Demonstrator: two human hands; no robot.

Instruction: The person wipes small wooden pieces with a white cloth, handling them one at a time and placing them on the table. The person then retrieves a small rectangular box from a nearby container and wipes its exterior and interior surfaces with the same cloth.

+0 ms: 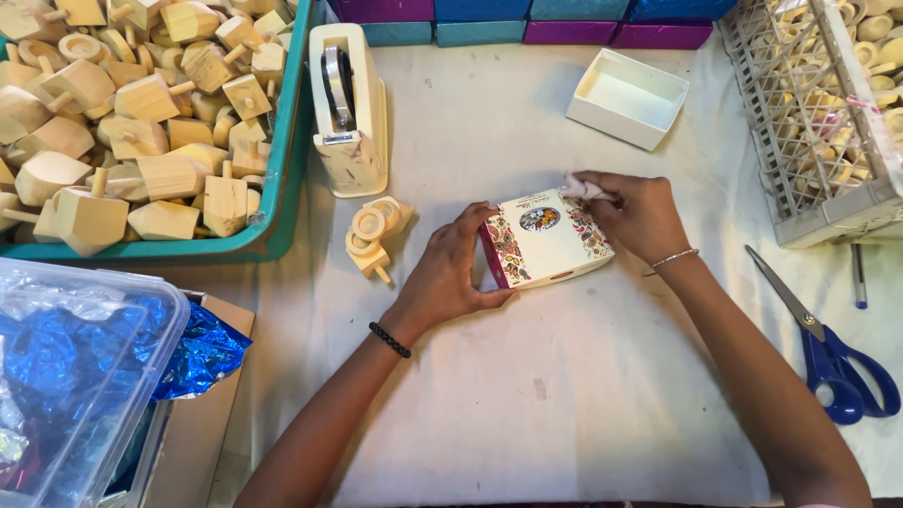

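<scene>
We hold a small printed box (544, 237) at mid-frame with both hands on the white cloth (564, 376).

Our left hand (451, 273) reaches in from the lower left, palm down and fingers curled, gripping the box's left side with the thumb along its near edge. Our right hand (640, 214) comes in from the lower right, wrist bent, fingers pinched shut on a bit of white paper (581, 188) at the box's upper right corner. Just left of the box lie a few wooden tops (374, 235); above them stands a tape dispenser (348, 108). An open white tray (627, 97) sits upper right of centre, and blue scissors (828, 348) lie at the right edge.
</scene>
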